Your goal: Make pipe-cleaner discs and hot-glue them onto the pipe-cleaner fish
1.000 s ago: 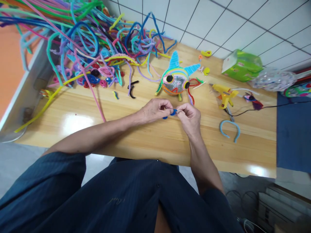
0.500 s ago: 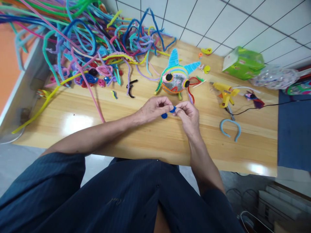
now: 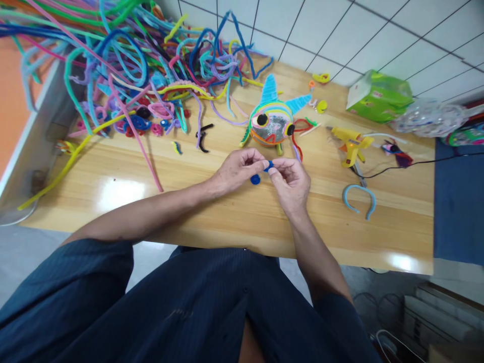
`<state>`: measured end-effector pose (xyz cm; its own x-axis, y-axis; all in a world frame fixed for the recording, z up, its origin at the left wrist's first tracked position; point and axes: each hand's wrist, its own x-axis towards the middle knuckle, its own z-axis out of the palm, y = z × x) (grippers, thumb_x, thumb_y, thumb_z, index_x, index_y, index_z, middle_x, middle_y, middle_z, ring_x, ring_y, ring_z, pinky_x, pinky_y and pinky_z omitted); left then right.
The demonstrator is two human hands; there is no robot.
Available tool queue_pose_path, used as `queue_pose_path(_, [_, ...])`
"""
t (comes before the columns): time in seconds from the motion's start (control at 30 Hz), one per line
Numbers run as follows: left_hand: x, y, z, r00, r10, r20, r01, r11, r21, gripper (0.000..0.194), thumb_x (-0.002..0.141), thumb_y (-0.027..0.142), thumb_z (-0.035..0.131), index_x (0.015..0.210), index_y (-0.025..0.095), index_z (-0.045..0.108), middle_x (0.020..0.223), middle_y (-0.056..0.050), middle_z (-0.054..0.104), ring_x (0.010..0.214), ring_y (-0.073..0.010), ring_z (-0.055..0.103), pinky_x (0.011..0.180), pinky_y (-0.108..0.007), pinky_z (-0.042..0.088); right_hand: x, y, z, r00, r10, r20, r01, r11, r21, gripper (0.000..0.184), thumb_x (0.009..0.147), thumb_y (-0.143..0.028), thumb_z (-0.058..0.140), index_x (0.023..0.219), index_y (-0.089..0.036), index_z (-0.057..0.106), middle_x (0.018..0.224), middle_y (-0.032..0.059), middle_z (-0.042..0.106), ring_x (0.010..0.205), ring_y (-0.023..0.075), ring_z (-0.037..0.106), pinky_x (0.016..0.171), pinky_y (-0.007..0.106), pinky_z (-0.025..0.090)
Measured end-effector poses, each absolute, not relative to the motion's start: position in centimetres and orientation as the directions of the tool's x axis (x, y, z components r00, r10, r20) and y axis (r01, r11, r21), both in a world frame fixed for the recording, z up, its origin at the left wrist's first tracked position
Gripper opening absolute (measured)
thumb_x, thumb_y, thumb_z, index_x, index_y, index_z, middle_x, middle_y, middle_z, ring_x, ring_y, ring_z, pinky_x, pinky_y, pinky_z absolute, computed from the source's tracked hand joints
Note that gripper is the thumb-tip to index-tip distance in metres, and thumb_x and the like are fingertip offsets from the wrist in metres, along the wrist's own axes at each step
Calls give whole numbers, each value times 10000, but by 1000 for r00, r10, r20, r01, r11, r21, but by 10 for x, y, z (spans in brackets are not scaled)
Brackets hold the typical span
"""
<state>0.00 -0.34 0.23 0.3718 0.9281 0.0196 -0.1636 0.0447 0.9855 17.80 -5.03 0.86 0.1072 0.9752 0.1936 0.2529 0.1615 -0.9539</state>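
Observation:
Between my two hands is a small blue pipe cleaner coil, partly hidden by the fingertips. My left hand pinches its left side with thumb and forefinger, and my right hand pinches its right side. A second blue coil, wound into a flat disc, rests on the table just below my left fingers. Right behind the hands stands a round fish-like figure with a silver face, black eyes, striped pipe cleaner bands and two light-blue fins pointing up.
A big tangle of pipe cleaners fills the back left of the wooden table. To the right lie a yellow glue gun with a black cord and a bent light-blue pipe cleaner. A green packet stands by the tiled wall.
The blue piece between my fingers has turned a little and is now more covered by them. The second coil shows more fully below my left hand. The view has shifted slightly.

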Motion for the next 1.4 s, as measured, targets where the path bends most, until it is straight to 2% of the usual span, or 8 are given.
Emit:
queue_pose_path(0.33, [2, -6, 0, 343, 938, 46, -179, 18, 984, 418, 925, 541, 843, 867, 152, 702, 759, -17, 736, 603, -95, 657, 573, -211, 539, 175, -50, 6, 148, 968, 202, 246, 162, -956, 223, 934, -384, 806, 1113, -280, 722, 980, 4, 809, 872, 161, 769, 767, 318, 654])
queue_pose_path(0.5, [3, -8, 1, 305, 950, 63, -206, 1, 979, 420, 927, 531, 850, 828, 161, 677, 749, -10, 739, 600, -90, 642, 575, -205, 532, 170, -52, 4, 115, 968, 224, 256, 189, -948, 161, 972, -378, 789, 1086, -280, 730, 957, -6, 811, 848, 155, 782, 785, 318, 669])
queue_pose_path(0.63, [5, -13, 4, 299, 954, 18, -235, 55, 970, 440, 917, 557, 855, 826, 163, 680, 726, -6, 723, 591, -88, 628, 569, -207, 521, 168, -53, 2, 136, 968, 211, 269, 169, -948, 144, 984, -387, 785, 1059, -277, 732, 922, -8, 812, 810, 153, 783, 764, 316, 669])
queue_pose_path(0.83, [4, -12, 9, 382, 923, -53, -264, 164, 950, 478, 908, 608, 841, 838, 159, 693, 709, 6, 685, 580, -75, 567, 565, -204, 507, 176, -48, 4, 145, 979, 146, 164, 122, -979, 152, 957, -376, 818, 990, -260, 726, 827, -24, 791, 710, 139, 752, 694, 300, 631])
queue_pose_path(0.97, [2, -7, 7, 427, 903, -55, -261, 181, 948, 399, 858, 508, 893, 932, 156, 721, 838, -7, 731, 661, -81, 613, 612, -205, 537, 180, -46, 4, 151, 978, 145, 171, 119, -978, 124, 948, -357, 813, 974, -265, 734, 825, -31, 788, 700, 135, 746, 676, 295, 626])
queue_pose_path(1.03, [1, -6, 6, 437, 898, -45, -257, 173, 951, 377, 828, 449, 921, 946, 152, 722, 847, -8, 736, 678, -84, 628, 624, -206, 546, 180, -46, 4, 153, 976, 157, 184, 128, -975, 110, 945, -346, 808, 978, -269, 737, 823, -34, 788, 696, 133, 744, 671, 292, 626])
queue_pose_path(1.2, [1, -6, 6, 453, 887, -88, -195, 195, 961, 346, 879, 434, 895, 893, 150, 697, 762, -7, 730, 628, -86, 632, 589, -204, 518, 177, -49, 2, 139, 970, 198, 243, 161, -957, 75, 964, -328, 756, 1010, -270, 742, 882, -20, 827, 766, 145, 782, 731, 310, 646])
queue_pose_path(1.4, [0, -5, 0, 406, 908, -108, -130, 174, 976, 314, 897, 396, 885, 857, 147, 697, 729, -12, 726, 613, -90, 651, 587, -201, 529, 178, -51, 2, 116, 945, 307, 487, 215, -847, 82, 963, -299, 726, 1029, -277, 769, 907, -7, 842, 807, 175, 783, 815, 370, 651])
